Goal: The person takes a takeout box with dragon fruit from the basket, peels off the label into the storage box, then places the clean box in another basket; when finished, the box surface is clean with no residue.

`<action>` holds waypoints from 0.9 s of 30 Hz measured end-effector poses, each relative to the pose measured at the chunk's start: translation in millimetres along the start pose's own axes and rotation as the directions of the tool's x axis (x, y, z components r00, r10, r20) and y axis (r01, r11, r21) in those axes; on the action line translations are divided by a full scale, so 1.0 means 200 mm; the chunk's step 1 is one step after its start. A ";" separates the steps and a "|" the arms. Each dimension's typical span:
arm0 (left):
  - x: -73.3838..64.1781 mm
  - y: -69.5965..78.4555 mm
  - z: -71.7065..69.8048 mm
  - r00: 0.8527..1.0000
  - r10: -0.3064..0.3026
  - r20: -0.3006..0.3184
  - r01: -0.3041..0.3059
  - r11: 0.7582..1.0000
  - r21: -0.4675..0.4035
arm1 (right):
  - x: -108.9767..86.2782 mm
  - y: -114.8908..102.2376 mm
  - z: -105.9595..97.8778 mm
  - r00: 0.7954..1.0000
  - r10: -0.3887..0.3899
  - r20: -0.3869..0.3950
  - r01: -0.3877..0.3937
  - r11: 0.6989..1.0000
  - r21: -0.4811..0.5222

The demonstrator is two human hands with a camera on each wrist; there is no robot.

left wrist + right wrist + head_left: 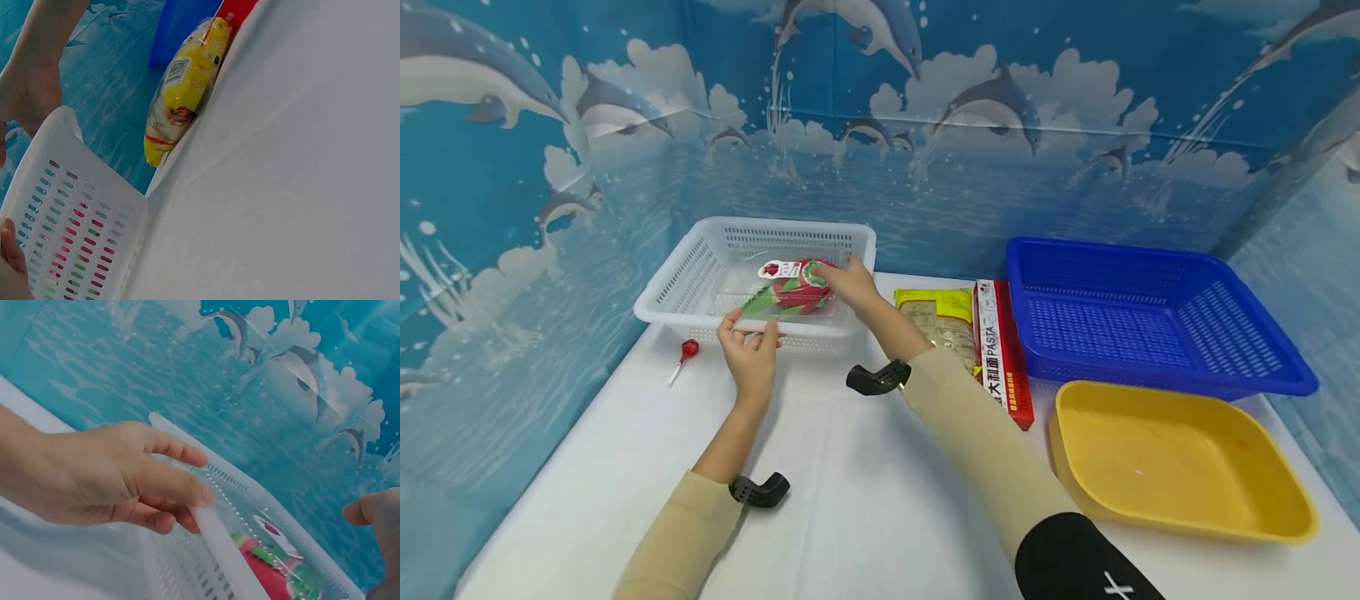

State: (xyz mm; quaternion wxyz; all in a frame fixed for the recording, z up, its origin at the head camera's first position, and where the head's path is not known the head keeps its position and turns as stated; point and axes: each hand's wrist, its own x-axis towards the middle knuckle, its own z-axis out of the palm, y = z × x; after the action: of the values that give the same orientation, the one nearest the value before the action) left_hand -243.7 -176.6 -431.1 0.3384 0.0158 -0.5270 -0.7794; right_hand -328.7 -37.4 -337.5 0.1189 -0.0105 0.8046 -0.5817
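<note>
A white slotted basket [670, 287] stands at the back left of the table. Inside it lies a clear plastic box [737, 279] with a white label; something red and green that looks like dragon fruit shows through. My left hand [750, 354] grips the basket's near rim, thumb on top and fingers against the outer wall, as the right wrist view shows. Over the basket's right end is my right hand [853, 287], its thumb extended above the box. The right wrist view shows a gap between that thumb and the box; the other fingers are mostly hidden.
A red lollipop [689, 348] lies left of my left hand. Right of the basket are a yellow-topped pasta bag [936, 317] and a red-and-white pasta box [1000, 350]. Further right stand a blue basket [1060, 333] and a yellow tub [1172, 450].
</note>
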 end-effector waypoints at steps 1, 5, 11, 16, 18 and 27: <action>0.00 0.00 0.00 1.000 0.005 -0.001 -0.005 1.000 0.003 | 0.01 -0.01 0.02 1.000 0.017 -0.013 -0.016 1.000 0.019; 0.00 0.00 0.00 1.000 0.007 -0.015 -0.007 1.000 0.007 | 0.00 -0.04 0.07 0.997 0.054 -0.046 -0.054 0.999 0.006; 0.00 0.00 0.00 1.000 -0.008 -0.009 0.008 1.000 -0.009 | 0.04 -0.03 0.11 0.993 0.064 -0.099 -0.068 0.997 -0.044; 0.00 -0.01 0.01 1.000 0.005 -0.003 -0.005 1.000 -0.017 | 0.06 -0.01 0.13 0.990 0.069 -0.124 -0.074 0.997 -0.031; 0.00 -0.01 0.01 1.000 0.011 -0.003 -0.011 1.000 -0.020 | 0.06 -0.01 0.14 0.989 0.070 -0.132 -0.075 0.997 -0.034; 0.00 -0.01 0.00 1.000 0.016 -0.006 -0.016 1.000 0.009 | 0.08 0.02 0.18 0.983 0.068 -0.169 -0.081 0.994 -0.071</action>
State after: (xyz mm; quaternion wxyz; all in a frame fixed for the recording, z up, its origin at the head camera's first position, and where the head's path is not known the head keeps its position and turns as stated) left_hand -244.3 -176.3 -432.6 0.3463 0.0152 -0.5295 -0.7742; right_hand -335.7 -72.4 -354.8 0.0723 0.0636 0.8336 -0.5440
